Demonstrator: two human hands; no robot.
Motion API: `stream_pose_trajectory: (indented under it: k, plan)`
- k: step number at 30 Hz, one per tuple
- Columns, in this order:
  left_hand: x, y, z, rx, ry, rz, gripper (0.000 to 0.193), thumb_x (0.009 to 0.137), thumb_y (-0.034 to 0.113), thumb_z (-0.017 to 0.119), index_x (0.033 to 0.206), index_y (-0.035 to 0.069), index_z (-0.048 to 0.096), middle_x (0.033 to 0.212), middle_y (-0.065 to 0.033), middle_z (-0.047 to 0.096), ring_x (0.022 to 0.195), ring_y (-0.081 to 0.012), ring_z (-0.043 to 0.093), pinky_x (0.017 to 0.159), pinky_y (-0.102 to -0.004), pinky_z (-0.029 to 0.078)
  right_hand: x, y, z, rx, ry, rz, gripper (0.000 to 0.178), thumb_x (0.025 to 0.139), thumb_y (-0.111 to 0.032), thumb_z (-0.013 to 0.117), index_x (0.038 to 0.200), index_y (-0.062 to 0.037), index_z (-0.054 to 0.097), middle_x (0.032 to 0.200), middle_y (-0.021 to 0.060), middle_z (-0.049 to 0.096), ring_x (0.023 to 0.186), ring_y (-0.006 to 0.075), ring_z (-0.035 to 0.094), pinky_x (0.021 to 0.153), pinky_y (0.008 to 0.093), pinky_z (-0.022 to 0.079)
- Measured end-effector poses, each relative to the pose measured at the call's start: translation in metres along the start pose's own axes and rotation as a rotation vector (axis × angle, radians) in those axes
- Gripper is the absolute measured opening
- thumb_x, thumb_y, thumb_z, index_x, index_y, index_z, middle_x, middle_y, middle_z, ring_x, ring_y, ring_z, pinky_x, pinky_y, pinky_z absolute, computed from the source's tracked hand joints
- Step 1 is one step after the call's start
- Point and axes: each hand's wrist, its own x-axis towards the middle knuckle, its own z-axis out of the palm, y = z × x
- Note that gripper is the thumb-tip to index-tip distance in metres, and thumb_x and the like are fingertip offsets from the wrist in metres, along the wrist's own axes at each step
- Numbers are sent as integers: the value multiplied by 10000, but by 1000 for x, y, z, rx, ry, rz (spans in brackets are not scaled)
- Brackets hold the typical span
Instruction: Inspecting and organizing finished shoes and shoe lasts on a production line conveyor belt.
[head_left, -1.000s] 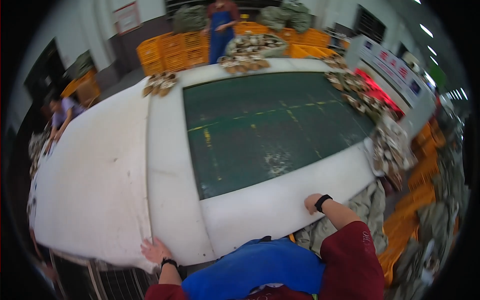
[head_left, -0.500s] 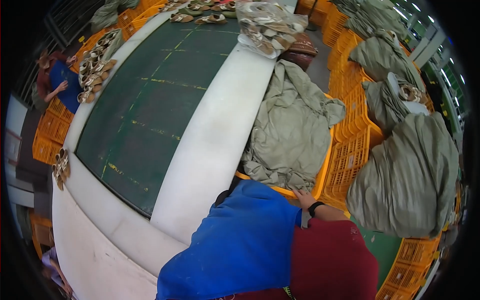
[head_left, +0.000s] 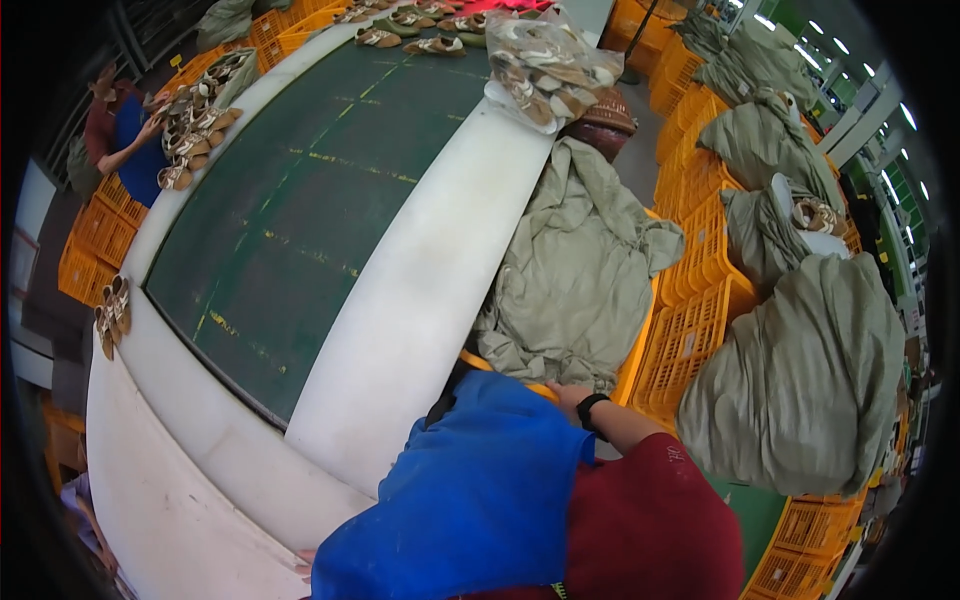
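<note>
My right hand (head_left: 572, 398), with a black band at the wrist, is closed over the near rim of an orange plastic crate (head_left: 628, 372). A crumpled grey-green cloth (head_left: 575, 280) covers the crate's contents. Only the fingers of my left hand (head_left: 305, 562) show at the lower left, beside my blue apron (head_left: 470, 480). They lie stretched out on the white tabletop (head_left: 190, 490), and the rest of that hand is hidden.
A dark green conveyor belt (head_left: 300, 220) runs between white borders. Shoes (head_left: 113, 312) sit on the left border. A clear bag of shoes (head_left: 545, 70) stands at the far end. Cloth-covered orange crates (head_left: 685, 345) line the right. A co-worker (head_left: 125, 135) is at the far left.
My right hand has shifted left along the crate rim and closed over it. Fingers of my left hand have come into view. The co-worker's hands have moved up to the shoes.
</note>
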Motion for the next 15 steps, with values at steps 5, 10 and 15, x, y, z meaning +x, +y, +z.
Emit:
stream_pose_trajectory:
  k: [5,10,15]
  plan:
    - [-2,67,7,-49,-27,63,529,868,541,424,1272,201,439,1335,-149,383,1223,-337,365,967,-503,335,-19,9,2,-90,141,-123,704,772,-404,603,1367,-179,300,1077,220,584,997,369,567,827,407,454]
    - [4,176,2,-122,-28,219,535,865,541,425,1281,204,425,1344,-151,369,1231,-339,356,969,-513,328,-124,-39,-63,-197,-18,-360,423,771,-343,588,1087,-63,557,879,198,625,847,369,604,701,424,483]
    - [7,253,-2,-164,-21,332,542,863,542,426,1290,207,412,1354,-152,355,1238,-340,347,971,-523,321,-181,-49,-79,-286,-52,-603,269,776,-299,553,769,-32,588,765,169,628,716,373,597,595,433,471]
